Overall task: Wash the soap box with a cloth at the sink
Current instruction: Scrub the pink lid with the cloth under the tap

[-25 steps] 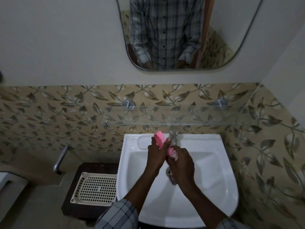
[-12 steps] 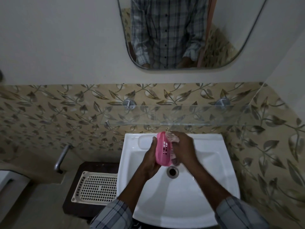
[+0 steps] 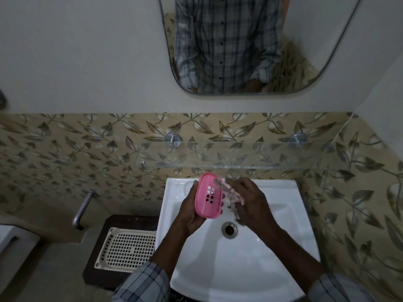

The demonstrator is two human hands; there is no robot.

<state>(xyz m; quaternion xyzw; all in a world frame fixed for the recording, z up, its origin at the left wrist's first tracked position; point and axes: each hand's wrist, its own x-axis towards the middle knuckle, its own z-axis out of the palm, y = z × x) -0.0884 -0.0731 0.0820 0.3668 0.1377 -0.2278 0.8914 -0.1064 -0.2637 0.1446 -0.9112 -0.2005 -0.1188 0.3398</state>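
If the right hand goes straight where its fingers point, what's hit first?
Probably the pink soap box: the right hand, gripping the cloth, points up-left at its right edge. Depth is unclear.

A round-cornered mirror (image 3: 239,51) hangs on the plain wall. Below it runs a band of leaf-patterned tiles (image 3: 65,153), and a clear glass shelf (image 3: 239,155) stands out from them on two round metal brackets (image 3: 173,138). Lower left, a white perforated tray (image 3: 128,247) lies on a dark stand (image 3: 130,221), near a bent metal pipe (image 3: 84,209).
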